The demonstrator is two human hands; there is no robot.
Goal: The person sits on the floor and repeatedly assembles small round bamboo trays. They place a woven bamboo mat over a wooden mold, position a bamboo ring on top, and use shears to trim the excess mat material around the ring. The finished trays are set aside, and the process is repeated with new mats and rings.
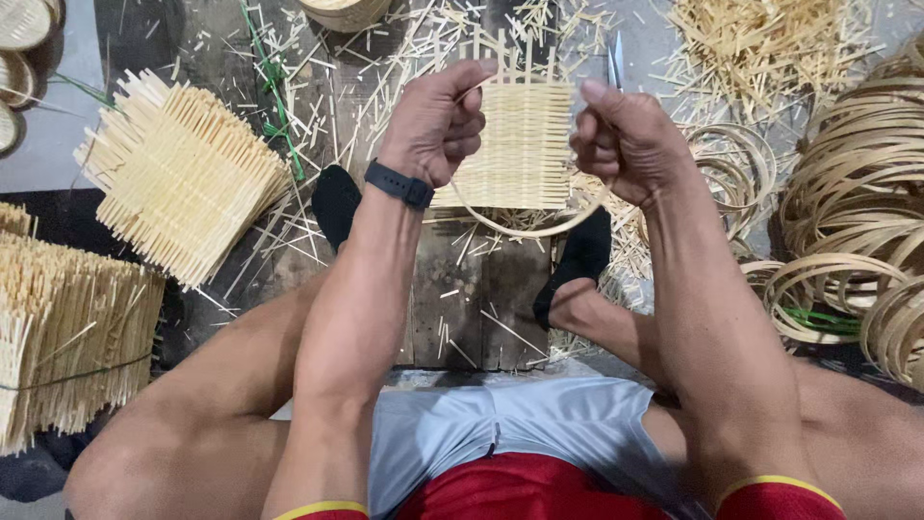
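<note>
Woven bamboo mat (525, 144) and thin hoop (539, 229) gripped between left hand (438, 120) and right hand (626, 140), held apart above a splinter-strewn plank floor (462, 308).

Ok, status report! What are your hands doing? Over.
Left hand and right hand both gripping hoop. Woven mat sits inside it. Scissors behind, scraps all over floor.

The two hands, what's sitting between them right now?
In the head view, a small woven bamboo mat sits between the left hand and right hand, framed by a thin bamboo hoop.
</note>
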